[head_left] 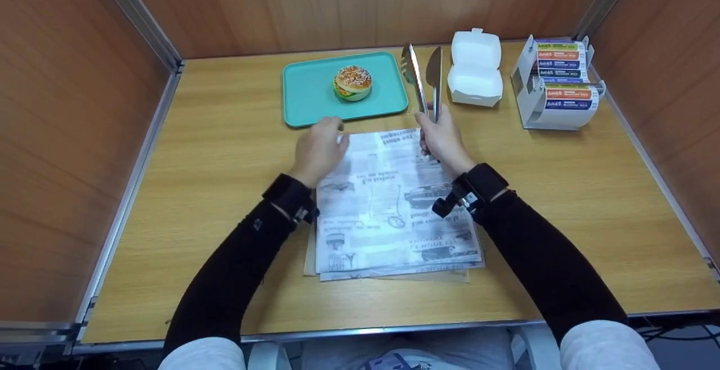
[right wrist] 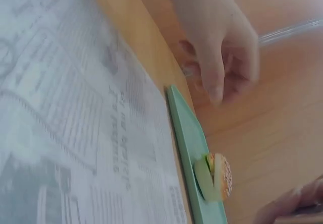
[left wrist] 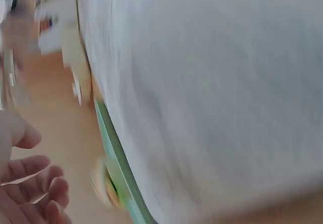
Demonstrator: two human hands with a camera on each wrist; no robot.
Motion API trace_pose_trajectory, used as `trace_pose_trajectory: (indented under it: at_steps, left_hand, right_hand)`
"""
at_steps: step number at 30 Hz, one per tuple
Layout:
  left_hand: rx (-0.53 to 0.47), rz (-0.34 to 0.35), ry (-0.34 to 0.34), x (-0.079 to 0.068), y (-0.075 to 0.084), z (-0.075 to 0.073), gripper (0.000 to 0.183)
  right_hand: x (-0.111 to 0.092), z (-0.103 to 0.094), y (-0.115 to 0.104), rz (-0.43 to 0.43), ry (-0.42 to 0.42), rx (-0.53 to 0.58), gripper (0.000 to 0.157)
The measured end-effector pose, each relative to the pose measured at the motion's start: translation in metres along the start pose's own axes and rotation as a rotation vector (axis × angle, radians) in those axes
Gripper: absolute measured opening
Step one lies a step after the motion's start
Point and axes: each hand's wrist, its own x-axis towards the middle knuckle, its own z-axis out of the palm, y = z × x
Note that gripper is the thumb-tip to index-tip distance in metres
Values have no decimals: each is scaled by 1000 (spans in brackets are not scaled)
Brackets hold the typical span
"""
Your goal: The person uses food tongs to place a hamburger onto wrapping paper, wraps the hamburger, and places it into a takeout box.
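Note:
My right hand (head_left: 444, 138) grips metal serving tongs (head_left: 433, 75), whose two arms stand apart and point toward the back; one ends in a toothed claw, the other in a flat blade. Loosely bent and holding nothing, my left hand (head_left: 318, 150) hovers over the upper left edge of the printed paper sheets (head_left: 371, 207), near the front rim of the green tray (head_left: 309, 97). A sesame-bun burger (head_left: 352, 83) sits on that tray. The left wrist view is blurred, but the left hand's fingers (left wrist: 38, 183) show there, relaxed.
A white clamshell box (head_left: 476, 69) stands with its lid up at the back right. Right of it is a white holder (head_left: 557, 86) with colourful labelled packets or strips. Wooden walls (head_left: 365, 4) enclose the table (head_left: 214, 190) at the back and sides.

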Motion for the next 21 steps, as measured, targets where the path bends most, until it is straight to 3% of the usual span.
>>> trace_pose_trajectory:
  at_steps: [2, 5, 8, 11, 14, 16, 21]
  left_hand:
    - [-59, -101, 18, 11, -27, -10, 18]
    - [-64, -218, 11, 21, -66, -23, 24]
    - [-35, -321, -43, 26, -100, -30, 30]
    - [-67, -433, -106, 31, -126, -33, 44]
    - [-124, -543, -163, 37, -140, -33, 58]
    - [-138, -580, -192, 41, -143, -30, 62]
    - [-68, -535, -218, 56, -143, -14, 56]
  right_hand:
    - [1, -7, -2, 2, -5, -10, 47]
    - [0, -15, -4, -7, -25, -42, 52]
    - [0, -18, -3, -33, -48, -93, 55]
    - [2, -19, -1, -68, -66, -142, 54]
    - [3, -17, 2, -89, -85, -171, 52]
    - [4, -16, 4, -89, -96, -175, 51]
    - [5, -18, 8, -79, -112, -226, 51]
